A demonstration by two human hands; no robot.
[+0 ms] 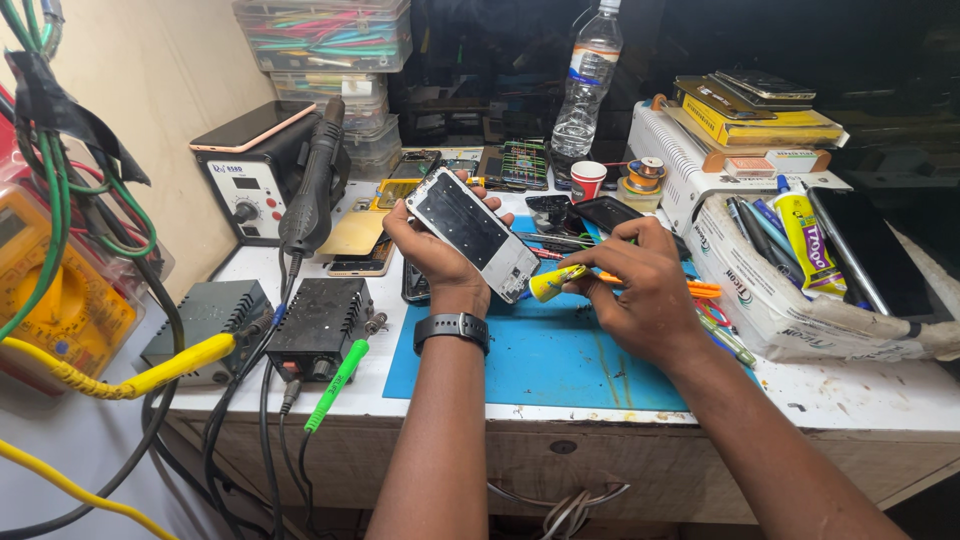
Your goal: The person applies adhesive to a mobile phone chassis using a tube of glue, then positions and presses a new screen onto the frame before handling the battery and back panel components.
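Forearms nearest the lens, both reaching over the table [880, 395] edge. Left hand [435, 250] (black watch on the wrist) has its grip wrapped around a white phone [472, 233], lifted and tilted above the far left corner of the blue mat [540, 360]; fingers pinch its long edges, dark face up. Right hand [640, 290], over the mat's far edge, pinches a yellow-handled tool [556, 282] whose tip points at the phone's lower corner; whether it touches there I cannot tell.

Risks, as judged:
- Phone held in the air by one hand only. A hard push from the tool could twist it out of the grip and drop it onto the mat.
- Tip could skid off the corner and scratch the face or jab the left palm.
- Paper cup [587, 180] and water bottle [588, 80] stand beyond the mat, among loose phone parts; an elbow swing could tip them.
- Left of the mat, cables trail off the black power box [320, 325] near the left forearm; snagging is possible.
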